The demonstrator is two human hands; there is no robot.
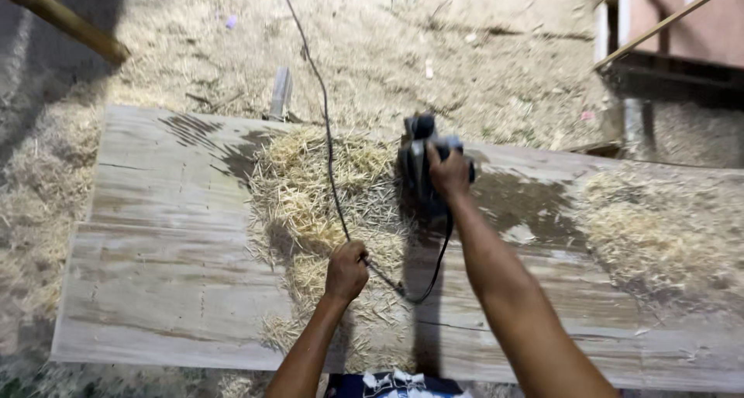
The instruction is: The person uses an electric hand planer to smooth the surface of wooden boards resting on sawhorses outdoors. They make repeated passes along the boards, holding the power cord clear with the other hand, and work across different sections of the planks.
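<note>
Ground: sawdust and pale shavings cover the floor all round the bench, and I see a wooden pole slanting in at the top left corner.
Surface: a wide, weathered plank runs across the view, grey and streaked, with darker freshly cut strips near its far edge.
Shavings: one thick heap of wood shavings lies mid-plank between my two hands and the far edge; a second heap sits well apart on the right.
Tool: the dark electric planer stands on the plank just right of the middle heap, near the far edge.
Right hand: my right hand is clamped over the planer's top handle, fingers curled fully round it, arm stretched forward.
Left hand: my left hand is closed in a fist on the black power cord, nearer to me than the planer, above the shavings.
Cord: from my fist it rises away over the far ground, and a loop of it sags on the plank and climbs to the planer's rear.
Background: a pink and white framed structure shows at the top right.
</note>
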